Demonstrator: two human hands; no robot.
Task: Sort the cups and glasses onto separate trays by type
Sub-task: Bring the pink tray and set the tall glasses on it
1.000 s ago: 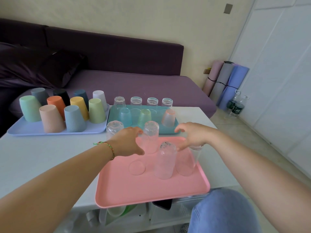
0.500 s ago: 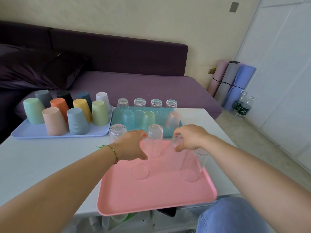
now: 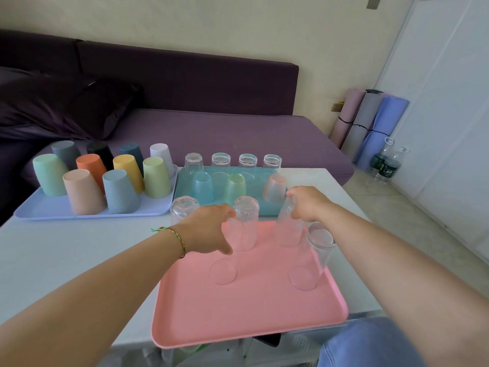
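Glasses stand upside down on the pink tray [image 3: 238, 313]: one tall glass [image 3: 287, 226] is gripped near its top by the right hand [image 3: 307, 203], and a second [image 3: 244, 223] is pressed by the left hand's [image 3: 206, 229] fingertips [image 3: 230, 213]. Beyond the fingers, a teal tray [image 3: 185, 192] of small glasses and a lavender tray [image 3: 39, 210] of coloured cups are seen. Behind the left hand another glass [image 3: 182, 209] is partly hidden, so that hand's grip cannot be made out.

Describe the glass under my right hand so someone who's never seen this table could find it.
Start at the pink tray nearest the person on the white table. At its far right corner stands a tall clear glass, upside down, with the right hand gripping its base. Unlike the upside-down glass to its left, it leans to one side.
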